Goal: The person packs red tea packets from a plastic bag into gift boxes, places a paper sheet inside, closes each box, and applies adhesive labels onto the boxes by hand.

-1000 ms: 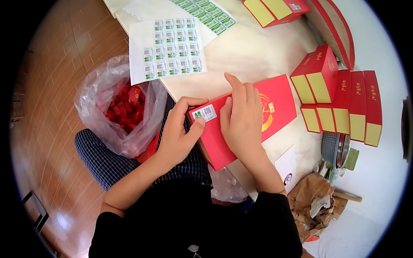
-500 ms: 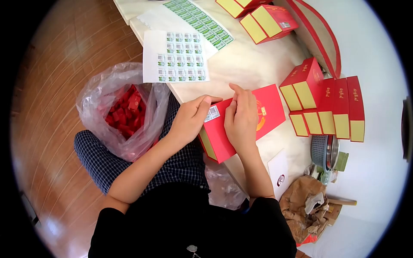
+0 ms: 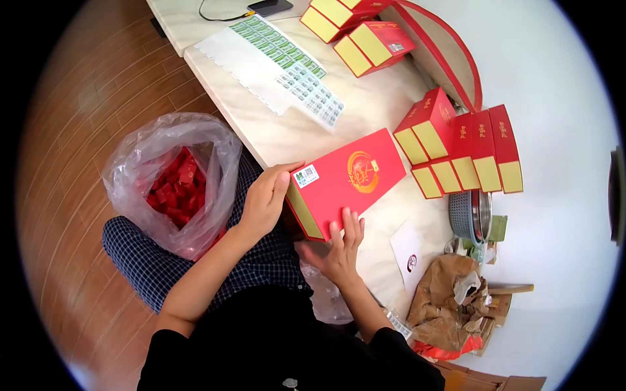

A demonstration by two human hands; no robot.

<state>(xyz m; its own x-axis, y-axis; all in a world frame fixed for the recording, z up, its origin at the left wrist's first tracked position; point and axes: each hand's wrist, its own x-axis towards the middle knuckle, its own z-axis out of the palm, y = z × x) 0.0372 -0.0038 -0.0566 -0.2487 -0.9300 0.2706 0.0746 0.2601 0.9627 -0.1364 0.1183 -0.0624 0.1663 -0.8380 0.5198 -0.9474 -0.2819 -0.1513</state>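
A red box (image 3: 332, 199) with a gold emblem and yellow end panels lies at the table's edge in front of me. At its left corner is a white sticker (image 3: 305, 175) with a QR code. My left hand (image 3: 264, 202) grips the box at this left end, thumb beside the sticker. At the box's near edge is my right hand (image 3: 340, 251), its fingers spread and the fingertips on or just over the red lid. Beyond the box, a sheet of QR-code stickers (image 3: 313, 98) lies partly over a sheet of green labels (image 3: 270, 42).
Several red boxes (image 3: 433, 124) are stacked on the right, with more boxes (image 3: 375, 49) at the back. A clear plastic bag (image 3: 222, 150) of small red packets stands at my left. White card (image 3: 407, 251), a grey basket (image 3: 461, 215) and crumpled brown paper (image 3: 440, 293) are on the right.
My right hand has slid off the top of the box toward its near edge, and its fingers have spread. The sticker is now uncovered. The QR-code sheet lies farther from me; my view has shifted.
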